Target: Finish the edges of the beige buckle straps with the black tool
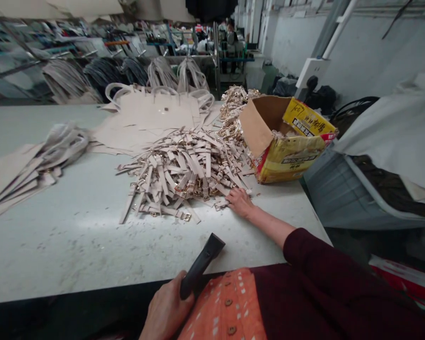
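Note:
My left hand (170, 302) is wrapped round a black handheld tool (202, 262) with a wide, flared head, near the table's front edge. The tool tilts up to the right; its exact kind does not show. My right hand (240, 202) reaches to the near right side of a heap of beige straps (184, 165) with gold buckles. Its curled fingers are on a short buckle strap (221, 205) lying on the table. Part of that strap is hidden under the fingers.
A yellow and red open cardboard box (290, 156) stands right of the heap. Flat beige panels with handles (156, 113) lie behind, with another stack (24, 172) at left. A grey bin (343, 189) adjoins the right edge of the pale table (74, 255). A person sits far back.

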Motion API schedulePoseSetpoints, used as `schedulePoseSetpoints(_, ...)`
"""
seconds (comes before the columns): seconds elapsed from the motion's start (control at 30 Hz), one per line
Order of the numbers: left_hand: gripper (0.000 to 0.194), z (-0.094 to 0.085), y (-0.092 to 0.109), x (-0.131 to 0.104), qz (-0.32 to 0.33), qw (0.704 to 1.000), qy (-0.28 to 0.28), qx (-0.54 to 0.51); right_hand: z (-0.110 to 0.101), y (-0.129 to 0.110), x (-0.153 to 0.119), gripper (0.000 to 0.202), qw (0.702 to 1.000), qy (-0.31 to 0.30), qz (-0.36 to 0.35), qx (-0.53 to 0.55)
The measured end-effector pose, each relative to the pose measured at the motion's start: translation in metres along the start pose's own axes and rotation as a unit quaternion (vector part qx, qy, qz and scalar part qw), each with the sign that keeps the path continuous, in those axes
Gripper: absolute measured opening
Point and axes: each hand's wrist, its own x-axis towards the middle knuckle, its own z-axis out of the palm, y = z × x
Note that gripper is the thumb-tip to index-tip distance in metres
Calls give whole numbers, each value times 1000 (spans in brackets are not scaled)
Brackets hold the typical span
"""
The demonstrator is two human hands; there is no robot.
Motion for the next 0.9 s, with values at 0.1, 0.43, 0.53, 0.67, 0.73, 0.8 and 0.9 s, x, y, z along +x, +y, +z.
schedulePoseSetpoints(0.1, 22, 4, -9, 5, 30, 999, 17, -37, -1, -4, -13, 17, 999, 11, -12, 46)
schedulePoseSetpoints(0.43, 25, -7, -2, 22, 60, 998, 5, 23, 23, -27, -101, 32, 968, 64, -4, 242)
schedulePoseSetpoints(0.53, 24, -13, 5, 30, 82, 994, -1, 69, 26, -26, -101, 25, 959, 79, 2, 271)
schedulePoseSetpoints(0.67, 30, -21, 16, 40, 94, 988, -9, 124, 26, -24, -98, 24, 949, 91, 6, 303)
schedulePoseSetpoints(0.73, 31, -23, 21, 44, 101, 984, -6, 146, 25, -24, -97, 24, 945, 89, 3, 315)
schedulePoseSetpoints(0.8, 29, -24, 26, 49, 106, 981, -5, 161, 24, -23, -97, 24, 942, 84, 0, 324)
schedulePoseSetpoints(0.9, 30, -24, 34, 54, 117, 978, -6, 174, 23, -20, -97, 24, 940, 72, -5, 333)
